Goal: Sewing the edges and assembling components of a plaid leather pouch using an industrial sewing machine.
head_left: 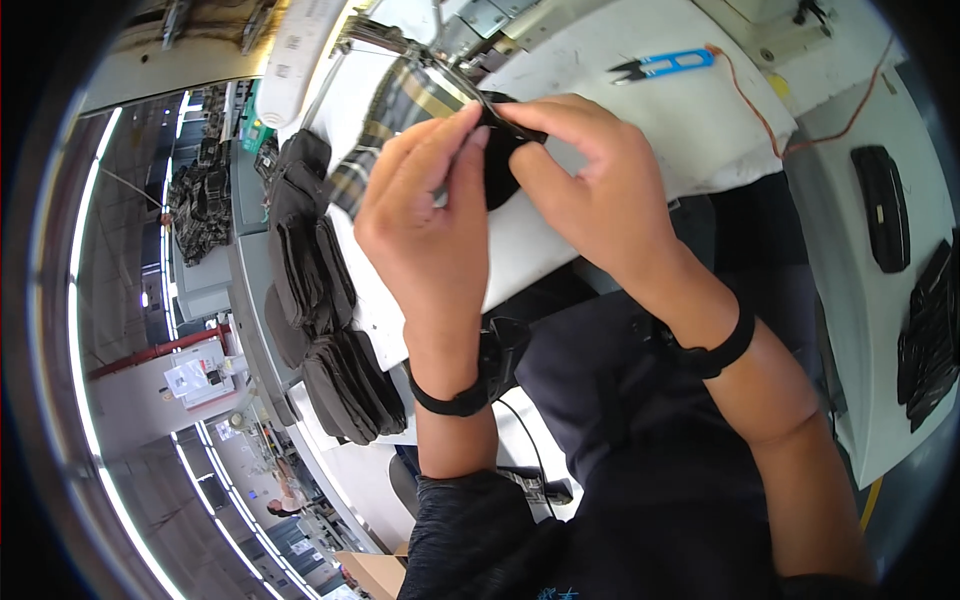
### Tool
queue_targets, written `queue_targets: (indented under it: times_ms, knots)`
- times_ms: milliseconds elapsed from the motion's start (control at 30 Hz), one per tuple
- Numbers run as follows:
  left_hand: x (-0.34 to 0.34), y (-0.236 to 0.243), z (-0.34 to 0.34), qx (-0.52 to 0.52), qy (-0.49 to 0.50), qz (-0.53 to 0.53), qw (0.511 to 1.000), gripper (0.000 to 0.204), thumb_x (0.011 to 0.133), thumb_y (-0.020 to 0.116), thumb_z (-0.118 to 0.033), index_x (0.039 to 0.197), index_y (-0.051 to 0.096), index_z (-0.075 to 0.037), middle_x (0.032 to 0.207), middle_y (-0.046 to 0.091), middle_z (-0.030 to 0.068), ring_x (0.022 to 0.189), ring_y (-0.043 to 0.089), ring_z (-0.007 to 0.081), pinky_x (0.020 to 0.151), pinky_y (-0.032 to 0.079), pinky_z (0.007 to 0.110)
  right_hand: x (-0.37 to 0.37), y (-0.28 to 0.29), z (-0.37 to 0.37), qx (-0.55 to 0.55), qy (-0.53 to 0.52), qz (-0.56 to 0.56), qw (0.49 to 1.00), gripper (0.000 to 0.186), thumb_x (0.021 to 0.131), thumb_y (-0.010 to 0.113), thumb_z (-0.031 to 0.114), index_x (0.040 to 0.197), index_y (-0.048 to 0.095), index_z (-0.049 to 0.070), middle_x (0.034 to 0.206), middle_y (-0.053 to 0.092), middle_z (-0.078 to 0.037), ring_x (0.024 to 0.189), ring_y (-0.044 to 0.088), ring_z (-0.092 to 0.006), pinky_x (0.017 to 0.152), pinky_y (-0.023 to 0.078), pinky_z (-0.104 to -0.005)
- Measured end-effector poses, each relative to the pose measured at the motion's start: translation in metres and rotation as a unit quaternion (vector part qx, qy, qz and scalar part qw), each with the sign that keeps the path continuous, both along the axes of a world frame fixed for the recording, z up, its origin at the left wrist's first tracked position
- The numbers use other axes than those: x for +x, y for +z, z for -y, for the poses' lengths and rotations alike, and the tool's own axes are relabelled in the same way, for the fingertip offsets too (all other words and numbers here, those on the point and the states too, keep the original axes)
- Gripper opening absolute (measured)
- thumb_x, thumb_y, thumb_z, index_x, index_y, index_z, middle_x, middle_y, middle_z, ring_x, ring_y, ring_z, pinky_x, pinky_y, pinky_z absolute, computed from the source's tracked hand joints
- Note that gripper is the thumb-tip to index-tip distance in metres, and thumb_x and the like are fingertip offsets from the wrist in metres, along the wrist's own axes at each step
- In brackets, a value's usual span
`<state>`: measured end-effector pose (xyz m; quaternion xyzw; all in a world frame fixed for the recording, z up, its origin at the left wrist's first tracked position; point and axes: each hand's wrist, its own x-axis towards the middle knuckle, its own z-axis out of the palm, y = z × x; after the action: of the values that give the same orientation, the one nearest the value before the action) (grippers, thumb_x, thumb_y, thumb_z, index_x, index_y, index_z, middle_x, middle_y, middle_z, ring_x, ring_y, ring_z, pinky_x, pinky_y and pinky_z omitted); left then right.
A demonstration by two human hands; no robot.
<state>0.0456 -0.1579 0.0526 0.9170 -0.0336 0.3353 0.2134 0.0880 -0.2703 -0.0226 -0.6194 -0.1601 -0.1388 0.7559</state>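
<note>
A plaid cloth piece (402, 105) in grey, yellow and white lies at the sewing machine, joined to or overlapping a black fabric part (500, 178). With thumb and fingertips, my left hand (425, 205) pinches the dark edge from the left. From the other side my right hand (600, 175) grips the same edge between thumb and forefinger. The fingertips of both hands nearly meet just in front of the machine's metal parts (470, 85). My fingers cover much of the pinched edge, so its exact layers are hidden. Both wrists wear black bands.
Blue thread snips (675, 63) on an orange cord (752, 110) lie on the white table (640, 130). Stacked dark fabric pouches (310, 260) line the left edge. A black pouch (880, 208) and more dark pieces (930, 335) rest on the right-hand surface.
</note>
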Motion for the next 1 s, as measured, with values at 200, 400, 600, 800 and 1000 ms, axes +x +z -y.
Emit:
queue_targets:
  times_ms: [200, 400, 600, 800, 1000]
  knots:
    - [-0.011, 0.012, -0.006, -0.261, 0.024, -0.107, 0.959, 0.017, 0.095, 0.079, -0.002, 0.112, 0.08, 0.0, 0.101, 0.077, 0.0017, 0.085, 0.066, 0.006, 0.076, 0.053, 0.021, -0.008, 0.029, 0.02, -0.025, 0.131, -0.104, 0.986, 0.03, 0.093, 0.069, 0.008, 0.119, 0.075, -0.005, 0.104, 0.078, -0.008, 0.091, 0.068, -0.0102, 0.069, 0.054, -0.0249]
    - [-0.006, 0.01, -0.019, -0.326, -0.026, -0.134, 0.936, 0.02, 0.096, 0.079, -0.004, 0.115, 0.078, 0.001, 0.099, 0.076, 0.0018, 0.085, 0.066, 0.0052, 0.076, 0.052, 0.019, -0.014, 0.031, 0.015, -0.019, 0.093, -0.082, 0.992, 0.031, 0.093, 0.069, 0.009, 0.119, 0.075, -0.006, 0.107, 0.077, -0.011, 0.093, 0.071, -0.0137, 0.072, 0.057, -0.0269]
    - [-0.005, 0.016, -0.032, -0.409, -0.034, -0.2, 0.89, 0.021, 0.096, 0.08, -0.006, 0.116, 0.078, 0.002, 0.098, 0.076, 0.0025, 0.084, 0.065, 0.0052, 0.076, 0.052, 0.02, -0.015, 0.039, 0.018, -0.045, 0.104, -0.083, 0.99, 0.031, 0.093, 0.069, 0.008, 0.119, 0.074, -0.007, 0.109, 0.076, -0.012, 0.095, 0.071, -0.0162, 0.074, 0.058, -0.0288]
    - [-0.001, 0.015, -0.046, -0.446, -0.089, -0.225, 0.862, 0.022, 0.095, 0.08, -0.005, 0.115, 0.078, 0.001, 0.098, 0.077, 0.0044, 0.083, 0.067, 0.0068, 0.076, 0.054, 0.022, -0.015, 0.036, 0.011, -0.039, 0.083, -0.061, 0.994, 0.03, 0.091, 0.07, 0.014, 0.115, 0.076, -0.003, 0.103, 0.074, -0.013, 0.085, 0.069, -0.0221, 0.075, 0.056, -0.0342]
    - [-0.002, 0.012, -0.036, -0.365, -0.077, -0.167, 0.913, 0.019, 0.091, 0.082, 0.001, 0.11, 0.08, 0.001, 0.094, 0.078, 0.0029, 0.081, 0.067, 0.0054, 0.073, 0.053, 0.02, -0.013, 0.033, 0.006, -0.018, 0.064, -0.063, 0.996, 0.028, 0.09, 0.07, 0.018, 0.109, 0.077, -0.002, 0.097, 0.073, -0.014, 0.073, 0.068, -0.0257, 0.069, 0.054, -0.036]
